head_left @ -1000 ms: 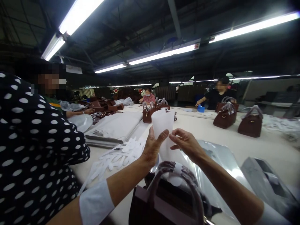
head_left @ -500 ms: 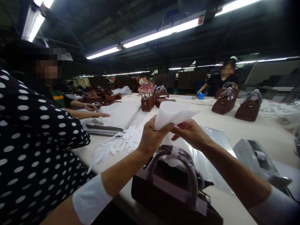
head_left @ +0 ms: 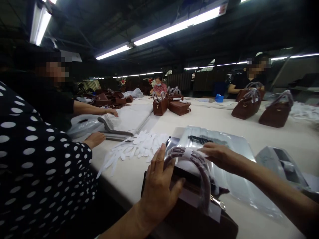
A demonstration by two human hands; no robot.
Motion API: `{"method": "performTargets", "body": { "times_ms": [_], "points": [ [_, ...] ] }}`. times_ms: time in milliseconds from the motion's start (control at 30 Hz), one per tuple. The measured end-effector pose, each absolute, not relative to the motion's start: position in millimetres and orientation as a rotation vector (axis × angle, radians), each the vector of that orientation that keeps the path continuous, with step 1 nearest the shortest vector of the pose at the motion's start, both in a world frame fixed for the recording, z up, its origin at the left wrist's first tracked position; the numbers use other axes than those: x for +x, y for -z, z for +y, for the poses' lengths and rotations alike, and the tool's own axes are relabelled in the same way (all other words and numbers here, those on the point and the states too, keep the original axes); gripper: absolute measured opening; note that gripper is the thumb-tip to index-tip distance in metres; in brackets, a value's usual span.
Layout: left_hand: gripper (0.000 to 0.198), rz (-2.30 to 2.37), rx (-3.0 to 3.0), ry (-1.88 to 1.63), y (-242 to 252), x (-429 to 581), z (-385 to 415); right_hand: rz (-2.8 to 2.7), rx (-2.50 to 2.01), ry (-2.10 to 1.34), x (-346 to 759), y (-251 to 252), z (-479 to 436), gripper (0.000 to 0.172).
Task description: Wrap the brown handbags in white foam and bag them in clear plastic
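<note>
A dark brown handbag (head_left: pixel 199 215) stands upright on the table right before me, its twin handles (head_left: pixel 204 181) wrapped in clear plastic. My left hand (head_left: pixel 159 186) lies against the bag's left side by the handle, fingers stretched and thumb apart. From the right, my right hand (head_left: pixel 221 156) reaches over the bag's far side, its fingers closed on a white soft sheet (head_left: pixel 185 164) that shows partly between the handles. The rest of that sheet is hidden by the bag and hands. A metal zip pull (head_left: pixel 219 202) hangs at the bag's right end.
Clear plastic bags (head_left: pixel 239 149) lie beyond the handbag, a grey tape dispenser (head_left: pixel 284 166) to their right. White strips (head_left: pixel 137 147) are heaped at left. Other brown handbags (head_left: pixel 160 104) stand farther back. A co-worker in polka dots (head_left: pixel 37 166) is close on my left; others work around the table.
The white sheet has gone from up in front of me down to the handbag's opening. My left hand has let go of it and opened beside the handle. My right hand has lowered behind the handles.
</note>
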State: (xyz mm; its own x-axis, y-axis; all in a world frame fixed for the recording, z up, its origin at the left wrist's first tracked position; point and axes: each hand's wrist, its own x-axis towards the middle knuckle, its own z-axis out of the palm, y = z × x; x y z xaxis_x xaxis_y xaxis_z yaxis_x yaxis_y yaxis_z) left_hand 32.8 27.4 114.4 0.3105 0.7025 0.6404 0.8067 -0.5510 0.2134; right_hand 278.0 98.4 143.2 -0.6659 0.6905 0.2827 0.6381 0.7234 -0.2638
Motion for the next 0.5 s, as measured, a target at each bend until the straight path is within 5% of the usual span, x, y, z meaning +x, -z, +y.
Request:
{"method": "performTargets", "body": {
  "times_ms": [167,333,500],
  "points": [
    [0.07,-1.588,-2.438,1.152,-120.1,42.6,31.0,-2.638,-0.676,0.127,251.8,-148.1,89.2,0.021],
    [0.032,-1.663,-2.418,1.404,-118.5,48.3,29.4,-2.424,-0.545,-0.055,237.1,-146.8,88.5,0.014],
    [0.027,-1.625,-2.331,1.725,-117.4,48.9,28.8,-2.237,-0.589,-0.132,233.3,-131.1,91.7,0.016]
  ]
}}
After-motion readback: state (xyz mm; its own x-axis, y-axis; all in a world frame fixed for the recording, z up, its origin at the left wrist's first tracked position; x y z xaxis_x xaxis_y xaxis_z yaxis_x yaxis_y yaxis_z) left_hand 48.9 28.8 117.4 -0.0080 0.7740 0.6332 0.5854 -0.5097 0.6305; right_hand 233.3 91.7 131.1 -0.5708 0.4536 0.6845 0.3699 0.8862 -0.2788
